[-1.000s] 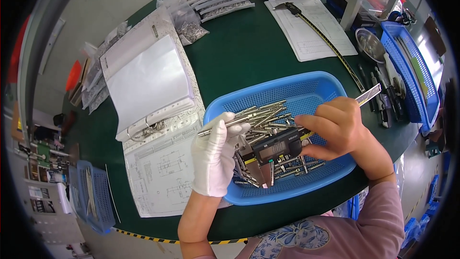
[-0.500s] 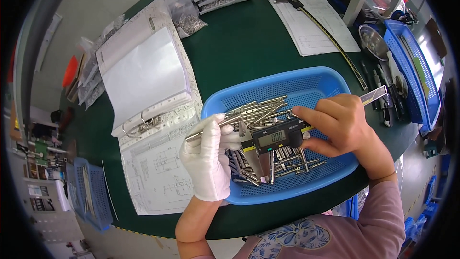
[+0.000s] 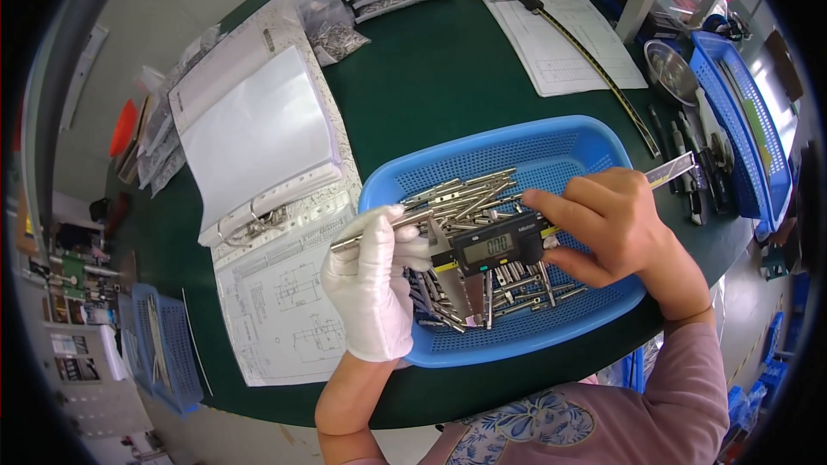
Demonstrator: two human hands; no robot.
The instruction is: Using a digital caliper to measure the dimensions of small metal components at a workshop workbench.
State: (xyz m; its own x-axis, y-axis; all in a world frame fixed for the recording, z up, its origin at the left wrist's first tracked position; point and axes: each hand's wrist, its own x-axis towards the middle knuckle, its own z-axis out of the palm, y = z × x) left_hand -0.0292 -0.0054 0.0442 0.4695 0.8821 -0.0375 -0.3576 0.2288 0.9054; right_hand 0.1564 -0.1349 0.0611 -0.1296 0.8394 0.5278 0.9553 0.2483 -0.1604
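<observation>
1. Above the left part of an oblong blue plastic basket with perforated walls (image 3: pixel 551 142), the left hand (image 3: pixel 372 293), in a white cloth glove, grasps a slender silver metal rod (image 3: pixel 346 243) between thumb and fingers; the rod slants, its left end jutting past the glove.
2. Over the middle of that basket, the bare right hand (image 3: pixel 616 220) grips a black-and-silver digital caliper (image 3: pixel 508 241), with thumb and forefinger at the right end of its display housing. The caliper's jaws point down toward the basket, and its beam emerges beyond the knuckles.
3. The gloved fingertips are just beside the caliper; I cannot tell whether they touch it.
4. Inside the basket, beneath the caliper, lies a loose heap of thin silver metal pins (image 3: pixel 469 192).
5. Left of the basket, an open ring binder with white pages (image 3: pixel 258 138) lies on the dark green tabletop (image 3: pixel 413 86).
6. Farther back, a second caliper with a patterned beam (image 3: pixel 595 65) rests partly on white printed sheets (image 3: pixel 538 52).
</observation>
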